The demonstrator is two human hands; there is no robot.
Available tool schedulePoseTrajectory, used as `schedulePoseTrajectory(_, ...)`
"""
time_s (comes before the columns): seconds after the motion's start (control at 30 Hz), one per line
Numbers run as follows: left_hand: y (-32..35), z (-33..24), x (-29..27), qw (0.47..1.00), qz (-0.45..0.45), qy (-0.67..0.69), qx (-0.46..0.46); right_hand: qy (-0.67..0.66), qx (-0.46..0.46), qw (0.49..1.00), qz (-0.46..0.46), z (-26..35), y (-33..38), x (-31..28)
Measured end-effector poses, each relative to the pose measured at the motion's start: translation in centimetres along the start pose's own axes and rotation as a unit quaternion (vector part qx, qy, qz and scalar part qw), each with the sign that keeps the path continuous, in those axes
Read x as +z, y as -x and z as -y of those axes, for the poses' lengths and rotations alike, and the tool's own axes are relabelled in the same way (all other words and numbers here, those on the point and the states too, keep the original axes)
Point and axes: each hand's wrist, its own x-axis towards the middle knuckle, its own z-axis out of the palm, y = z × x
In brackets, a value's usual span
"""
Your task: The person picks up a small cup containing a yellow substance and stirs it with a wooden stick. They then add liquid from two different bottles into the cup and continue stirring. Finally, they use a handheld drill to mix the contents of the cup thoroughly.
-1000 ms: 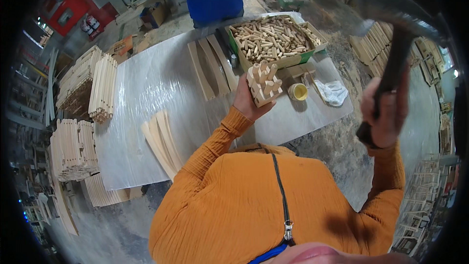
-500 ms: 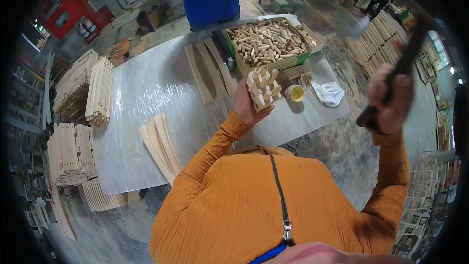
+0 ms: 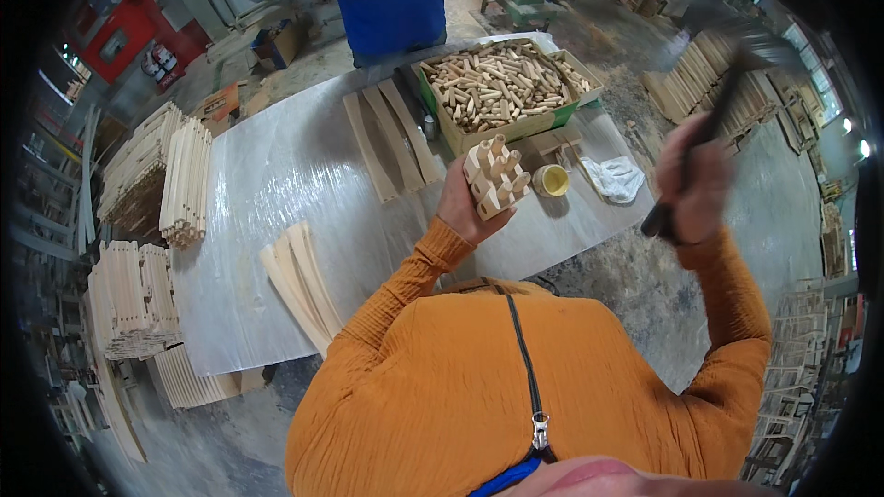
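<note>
My left hand (image 3: 460, 202) grips a small bundle of pale wooden pieces (image 3: 497, 186) over the near side of the table, with several round dowels standing up out of them. Raised at the right, my right hand (image 3: 697, 182) is closed round the dark handle of a hammer (image 3: 714, 120); its head is smeared by motion. Just beyond the wooden pieces stands a green-edged box (image 3: 451, 127) heaped with wooden dowels (image 3: 497, 83). A small tub of yellowish paste (image 3: 552, 181) sits to the right of my left hand, beside a crumpled white cloth (image 3: 615, 179).
The table (image 3: 249, 193) is covered in shiny plastic sheet. Curved wooden slats (image 3: 391, 143) lie left of the box, and more slats (image 3: 299, 281) at the near left. Stacked slats (image 3: 138, 299) line the left side. A person in a blue shirt (image 3: 391, 5) stands across the table.
My right hand has swung the hammer a little left and toward the table. My left hand still holds the wooden pieces in nearly the same place.
</note>
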Motion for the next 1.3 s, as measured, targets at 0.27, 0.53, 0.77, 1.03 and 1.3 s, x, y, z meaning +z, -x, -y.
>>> schedulePoseTrajectory(0.27, -0.3, 0.5, 0.6, 0.996, -0.004, 0.086, -0.036, 0.324, 0.093, 0.933, 0.131, 1.9, 0.0, -0.2)
schedulePoseTrajectory(0.53, -0.2, 0.3, -0.1, 0.999, -0.011, 0.018, -0.039, 0.34, -0.062, 0.924, 0.162, -2.8, 0.1, 1.7)
schedulePoseTrajectory(0.77, -0.4, 0.0, -0.7, 0.998, -0.028, -0.02, -0.051, 0.198, 0.06, 0.977, 0.054, 1.2, -0.8, 0.7)
schedulePoseTrajectory(1.03, -1.4, 0.8, -0.2, 0.997, -0.062, -0.039, -0.025, 0.459, 0.034, 0.844, 0.275, -2.0, 1.3, 1.6)
schedulePoseTrajectory(1.3, -0.7, 0.6, -0.4, 0.998, -0.058, -0.016, -0.034, 0.056, -0.037, 0.995, 0.074, 5.0, -2.1, -0.7)
